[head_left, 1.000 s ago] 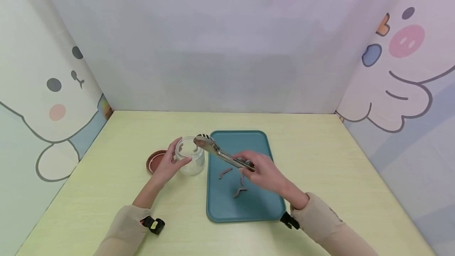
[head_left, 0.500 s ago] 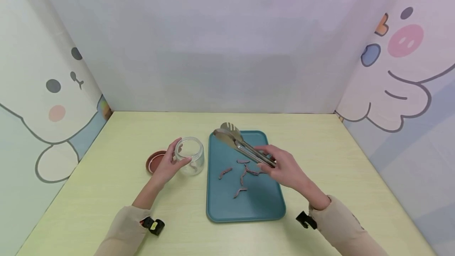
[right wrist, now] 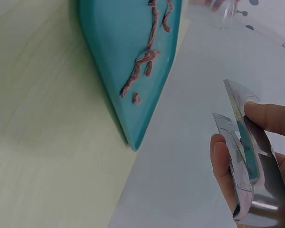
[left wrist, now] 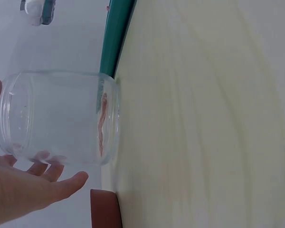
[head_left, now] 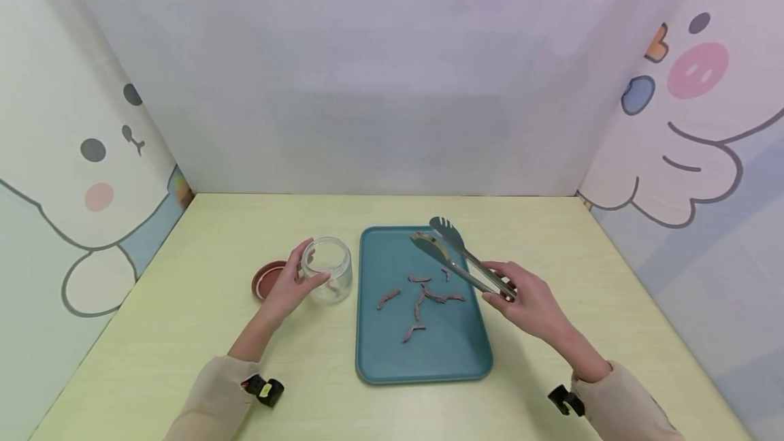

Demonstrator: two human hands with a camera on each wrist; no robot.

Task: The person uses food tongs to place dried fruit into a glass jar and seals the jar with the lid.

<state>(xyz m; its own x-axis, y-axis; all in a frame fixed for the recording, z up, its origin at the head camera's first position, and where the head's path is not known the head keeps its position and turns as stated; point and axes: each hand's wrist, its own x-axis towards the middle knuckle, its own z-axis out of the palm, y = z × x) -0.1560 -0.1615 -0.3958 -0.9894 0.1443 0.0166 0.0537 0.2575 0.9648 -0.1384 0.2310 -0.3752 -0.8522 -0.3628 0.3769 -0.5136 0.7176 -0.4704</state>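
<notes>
My left hand (head_left: 304, 269) holds a clear glass jar (head_left: 329, 269) that stands on the table just left of the teal tray (head_left: 429, 359). In the left wrist view, one pink strip (left wrist: 102, 124) lies inside the jar (left wrist: 61, 118). My right hand (head_left: 495, 284) grips metal tongs (head_left: 456, 257) by the handle end, over the tray's right rear part. The tong tips are slightly apart and carry nothing. Several pink-brown strips (head_left: 422, 295) lie on the tray's middle. In the right wrist view, my fingers (right wrist: 224, 159) squeeze the tongs (right wrist: 244, 156) beside the tray (right wrist: 114, 57).
A red-brown lid (head_left: 267, 278) lies flat on the table behind my left hand. Light yellow-green table (head_left: 184, 332) is walled by white panels at the back and cartoon-printed panels at both sides.
My right hand has carried the tongs from over the jar rightward across the tray to its right rear. The left hand and jar have stayed put.
</notes>
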